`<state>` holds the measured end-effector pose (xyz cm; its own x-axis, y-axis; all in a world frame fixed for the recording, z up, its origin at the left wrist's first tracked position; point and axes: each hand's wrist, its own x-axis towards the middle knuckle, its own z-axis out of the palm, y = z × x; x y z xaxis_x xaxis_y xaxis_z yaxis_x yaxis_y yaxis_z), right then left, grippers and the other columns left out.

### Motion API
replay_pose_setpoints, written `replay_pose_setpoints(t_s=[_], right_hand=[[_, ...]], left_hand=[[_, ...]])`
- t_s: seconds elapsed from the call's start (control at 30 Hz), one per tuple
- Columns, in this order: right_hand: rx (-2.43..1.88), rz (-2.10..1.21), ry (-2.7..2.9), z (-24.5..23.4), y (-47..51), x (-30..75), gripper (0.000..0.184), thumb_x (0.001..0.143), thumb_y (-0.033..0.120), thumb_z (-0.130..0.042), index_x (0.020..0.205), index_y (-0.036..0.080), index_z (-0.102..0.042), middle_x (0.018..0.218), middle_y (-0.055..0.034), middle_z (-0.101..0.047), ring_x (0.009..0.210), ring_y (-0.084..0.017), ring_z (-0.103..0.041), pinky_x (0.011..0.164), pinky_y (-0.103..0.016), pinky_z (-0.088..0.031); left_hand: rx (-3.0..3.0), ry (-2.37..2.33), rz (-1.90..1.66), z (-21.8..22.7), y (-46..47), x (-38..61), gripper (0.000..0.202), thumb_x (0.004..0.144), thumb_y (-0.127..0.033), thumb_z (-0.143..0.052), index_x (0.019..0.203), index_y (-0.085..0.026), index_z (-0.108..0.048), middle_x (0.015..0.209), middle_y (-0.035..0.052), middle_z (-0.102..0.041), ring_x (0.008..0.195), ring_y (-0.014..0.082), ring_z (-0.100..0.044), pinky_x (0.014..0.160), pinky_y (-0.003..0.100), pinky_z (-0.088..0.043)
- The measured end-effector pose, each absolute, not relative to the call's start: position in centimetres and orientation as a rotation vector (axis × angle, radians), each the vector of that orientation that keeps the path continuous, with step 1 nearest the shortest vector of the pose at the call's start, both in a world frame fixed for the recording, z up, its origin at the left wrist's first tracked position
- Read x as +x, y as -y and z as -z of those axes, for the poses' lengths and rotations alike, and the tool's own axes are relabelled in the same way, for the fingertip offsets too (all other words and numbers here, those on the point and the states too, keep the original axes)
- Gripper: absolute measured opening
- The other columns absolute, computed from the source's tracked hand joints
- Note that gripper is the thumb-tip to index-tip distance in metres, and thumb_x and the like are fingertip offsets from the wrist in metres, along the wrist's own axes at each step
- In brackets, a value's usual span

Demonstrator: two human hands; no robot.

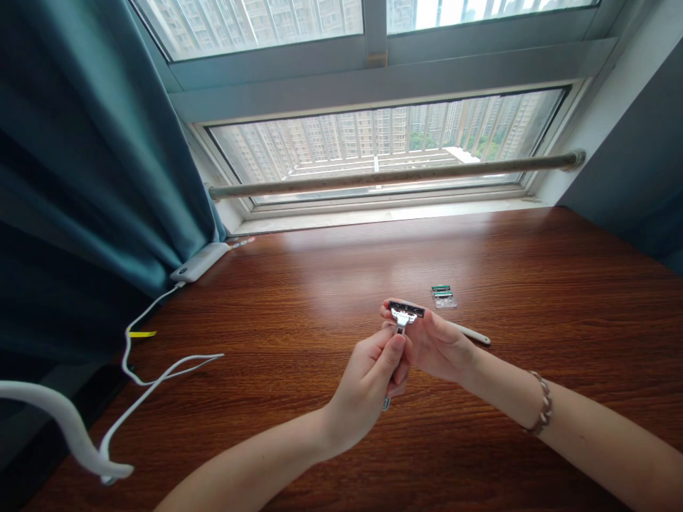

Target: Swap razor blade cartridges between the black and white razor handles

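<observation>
Both hands meet over the middle of a dark wooden table and hold a razor between them. My left hand is closed round the razor's handle, whose lower end pokes out below the fist. My right hand pinches the razor's head, the blade cartridge facing up towards me. A beaded bracelet circles my right wrist. Just beyond the hands lies a small clear pack of spare blade cartridges with green strips. A white pen-like stick rests on the table behind my right hand.
A white power bank lies at the table's back left corner, its white cable trailing across the left side. A teal curtain hangs at the left. A window with a metal rail runs along the far edge.
</observation>
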<state>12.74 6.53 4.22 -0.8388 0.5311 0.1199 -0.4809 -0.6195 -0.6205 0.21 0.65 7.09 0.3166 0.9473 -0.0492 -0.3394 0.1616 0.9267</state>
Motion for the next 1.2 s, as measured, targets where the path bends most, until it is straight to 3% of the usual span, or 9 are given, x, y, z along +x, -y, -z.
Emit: replay_pose_setpoints(t_s=[0.5, 0.7, 1.2], right_hand=[[-0.159, -2.354, 0.849, -4.10, -6.97, 12.86, 0.051, 0.068, 0.046, -0.064, 0.108, 0.018, -0.048, 0.088, -0.0023, -0.056, 0.061, -0.009, -0.055, 0.056, -0.024, -0.048], [-0.147, -2.338, 0.864, -4.15, -7.06, 12.98, 0.048, 0.070, 0.044, -0.063, 0.108, 0.018, -0.051, 0.093, -0.0032, -0.056, 0.069, -0.011, -0.055, 0.060, -0.024, -0.048], [-0.121, -2.314, 0.864, -3.64, -7.20, 12.87, 0.044, 0.071, 0.041, -0.063, 0.108, 0.019, -0.052, 0.099, -0.0023, -0.054, 0.064, -0.009, -0.054, 0.059, -0.024, -0.049]], left_hand=[[0.935, -0.696, -1.003, -6.56, -1.28, -0.09, 0.033, 0.083, -0.042, -0.043, 0.067, -0.014, -0.044, 0.049, -0.0064, -0.033, 0.038, 0.0025, -0.025, 0.038, 0.019, -0.018], [0.960, -0.705, -0.996, -6.62, -1.12, -0.25, 0.032, 0.083, -0.041, -0.043, 0.068, -0.013, -0.046, 0.049, -0.0065, -0.032, 0.039, 0.0022, -0.024, 0.038, 0.019, -0.016], [0.923, -0.717, -1.012, -6.33, -1.16, -0.08, 0.031, 0.083, -0.041, -0.042, 0.068, -0.014, -0.045, 0.049, -0.0067, -0.033, 0.039, 0.0021, -0.024, 0.038, 0.018, -0.016]])
